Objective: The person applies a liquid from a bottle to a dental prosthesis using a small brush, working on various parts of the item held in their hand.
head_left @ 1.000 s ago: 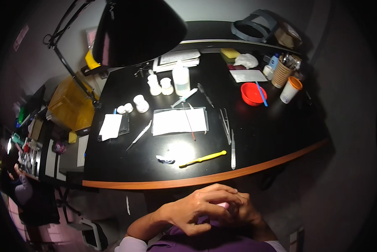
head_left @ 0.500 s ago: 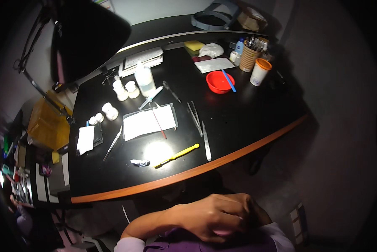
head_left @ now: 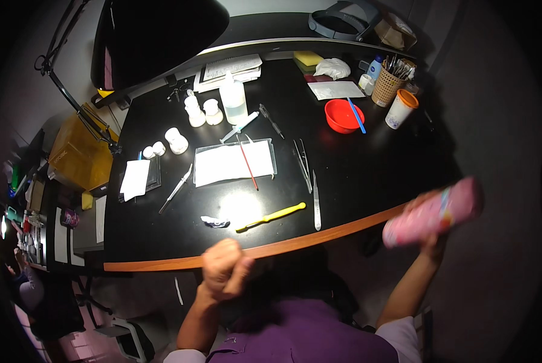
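My left hand [head_left: 225,271] is closed at the wooden desk edge [head_left: 295,241]; whether anything is inside its fingers is hidden. My right hand [head_left: 430,245] grips a pink bottle [head_left: 431,212] tilted on its side over the right edge, mostly hiding the fingers. Nearest my left hand lie a small dark-and-white crumpled item [head_left: 215,222] and a yellow-handled tool [head_left: 271,216]. Farther right are a metal scalpel-like tool [head_left: 317,199] and tweezers [head_left: 302,164]. A white sheet on a tray [head_left: 222,164] has a thin red brush [head_left: 247,162] across it.
Small white jars [head_left: 176,140], a clear bottle [head_left: 233,106], a red bowl [head_left: 337,121], an orange-lidded cup [head_left: 401,109] and a brush holder [head_left: 384,91] stand behind. A black lamp [head_left: 156,36] overhangs the back left. Another person [head_left: 32,290] is at the far left.
My hands, which were together at my lap, have separated and risen toward the desk edge. The pink bottle has come into view in my right hand, swung out to the right.
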A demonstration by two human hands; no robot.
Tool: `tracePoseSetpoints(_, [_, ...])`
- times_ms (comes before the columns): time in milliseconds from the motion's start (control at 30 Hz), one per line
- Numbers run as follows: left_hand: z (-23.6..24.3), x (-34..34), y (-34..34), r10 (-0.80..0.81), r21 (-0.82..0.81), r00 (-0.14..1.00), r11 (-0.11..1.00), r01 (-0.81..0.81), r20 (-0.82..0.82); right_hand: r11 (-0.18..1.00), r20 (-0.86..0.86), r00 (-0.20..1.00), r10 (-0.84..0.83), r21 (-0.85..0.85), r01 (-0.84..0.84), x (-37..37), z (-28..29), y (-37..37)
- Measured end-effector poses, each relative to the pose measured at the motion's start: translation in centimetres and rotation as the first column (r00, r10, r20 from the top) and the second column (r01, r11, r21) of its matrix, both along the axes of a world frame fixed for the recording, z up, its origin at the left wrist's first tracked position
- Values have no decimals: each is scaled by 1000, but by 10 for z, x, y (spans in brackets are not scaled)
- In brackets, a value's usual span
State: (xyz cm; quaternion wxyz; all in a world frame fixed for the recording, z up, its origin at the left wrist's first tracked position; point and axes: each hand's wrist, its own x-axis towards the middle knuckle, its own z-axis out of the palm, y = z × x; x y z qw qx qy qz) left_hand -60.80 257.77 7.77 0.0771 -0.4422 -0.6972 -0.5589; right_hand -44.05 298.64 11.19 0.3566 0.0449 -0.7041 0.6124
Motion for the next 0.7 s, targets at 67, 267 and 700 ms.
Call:
tracePoseSetpoints(67, [-12,-8,-24,202,-1,978,979,-203,51,973,-30,973,-229,36,230,-19,19,29])
tracePoseSetpoints(267, [-30,-21,-65,453,80,815,856,-511,361,727,39,739,-672,-153,669,-75,-22,172])
tracePoseSetpoints(700, [-13,-24,-53,554,-128,804,832,-539,214,543,-19,546,-838,69,837,-118,-45,234])
